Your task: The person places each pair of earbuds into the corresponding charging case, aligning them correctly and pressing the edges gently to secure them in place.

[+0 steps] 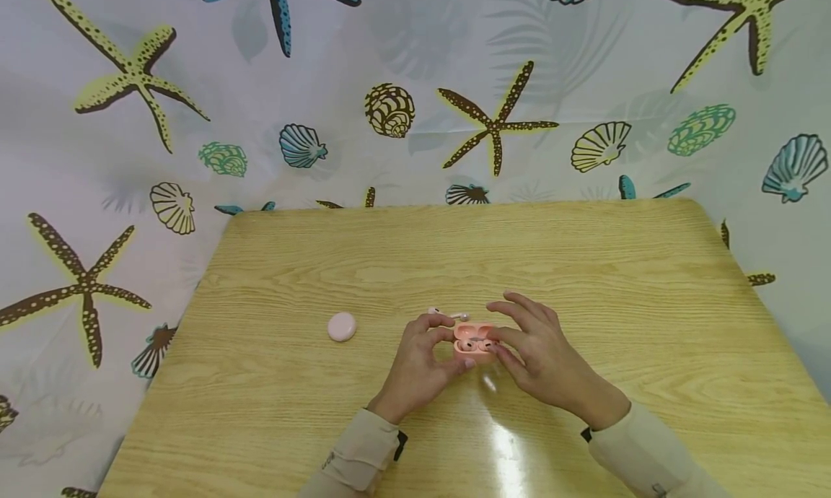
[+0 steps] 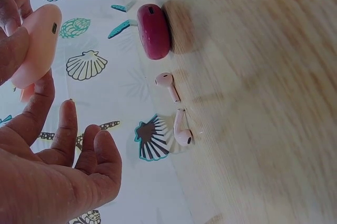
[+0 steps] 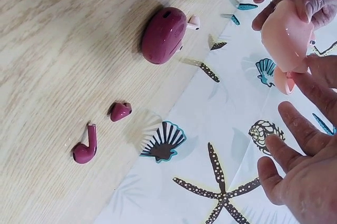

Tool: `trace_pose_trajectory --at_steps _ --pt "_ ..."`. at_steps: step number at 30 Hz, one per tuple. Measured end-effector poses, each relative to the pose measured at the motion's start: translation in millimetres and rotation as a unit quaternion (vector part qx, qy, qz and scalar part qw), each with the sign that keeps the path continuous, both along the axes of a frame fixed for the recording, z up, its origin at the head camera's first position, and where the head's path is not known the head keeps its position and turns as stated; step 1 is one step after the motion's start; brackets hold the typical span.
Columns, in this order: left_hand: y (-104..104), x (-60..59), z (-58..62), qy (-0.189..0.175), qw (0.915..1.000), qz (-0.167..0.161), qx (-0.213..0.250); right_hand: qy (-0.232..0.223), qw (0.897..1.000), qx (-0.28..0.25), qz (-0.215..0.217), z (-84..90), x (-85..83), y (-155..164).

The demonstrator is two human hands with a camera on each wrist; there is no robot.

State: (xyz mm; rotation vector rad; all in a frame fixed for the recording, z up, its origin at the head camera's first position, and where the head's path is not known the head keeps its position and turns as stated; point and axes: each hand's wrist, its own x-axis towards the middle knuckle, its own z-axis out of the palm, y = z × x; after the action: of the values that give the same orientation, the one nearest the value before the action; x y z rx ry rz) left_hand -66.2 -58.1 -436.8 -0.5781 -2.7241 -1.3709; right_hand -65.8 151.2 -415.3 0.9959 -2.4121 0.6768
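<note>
In the head view, my left hand (image 1: 422, 368) grips the left end of a small peach earbud case (image 1: 475, 355), thumb along its front. Its lid is up, and earbuds (image 1: 469, 345) sit inside. At the right end, my right hand (image 1: 548, 361) pinches the case between thumb and finger, with the other fingers spread. From below, the left wrist view shows the case's rounded base (image 2: 42, 45). Two loose pale pink earbuds (image 2: 166, 81) lie on the table. Beside them is a magenta case (image 2: 154, 32), and the right wrist view shows two magenta earbuds (image 3: 87, 145).
A round pale pink object (image 1: 341, 326) lies on the wooden table (image 1: 273, 404), left of my hands. Behind the table hangs a white cloth (image 1: 422, 43) printed with starfish and shells. The magenta pieces cannot be made out in the head view.
</note>
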Motion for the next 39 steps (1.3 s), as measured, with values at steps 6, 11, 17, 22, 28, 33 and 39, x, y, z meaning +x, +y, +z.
trace_pose_trajectory --at_steps 6,11,17,22,28,33,39 --pt "0.1 -0.4 -0.6 -0.002 1.0 -0.001 0.004 -0.005 1.0 -0.004 0.0 0.2 1.1 0.5" --pt "0.0 -1.1 -0.7 -0.01 0.9999 -0.006 0.009 -0.004 1.0 0.002 -0.007 -0.4 0.9 1.0" --pt "0.9 -2.1 -0.2 -0.018 0.9997 -0.01 0.009 -0.061 0.996 0.063 -0.032 -1.7 2.6 1.5" --pt "1.4 -1.6 0.7 -0.026 0.9996 -0.006 0.013 -0.072 0.992 0.092 -0.054 -3.7 3.6 0.3" --pt "1.8 -1.8 -0.7 -0.02 0.9996 -0.006 0.017 -0.059 0.992 0.098 -0.06 -5.7 3.3 -0.2" --pt "2.1 -2.3 -0.8 -0.014 0.9999 -0.003 0.009 -0.049 0.992 0.097 -0.058 -7.5 3.3 -0.4" --pt "2.2 -2.4 0.0 -0.024 0.9997 -0.004 0.009 -0.03 0.994 0.089 -0.053 -10.5 3.1 0.0"
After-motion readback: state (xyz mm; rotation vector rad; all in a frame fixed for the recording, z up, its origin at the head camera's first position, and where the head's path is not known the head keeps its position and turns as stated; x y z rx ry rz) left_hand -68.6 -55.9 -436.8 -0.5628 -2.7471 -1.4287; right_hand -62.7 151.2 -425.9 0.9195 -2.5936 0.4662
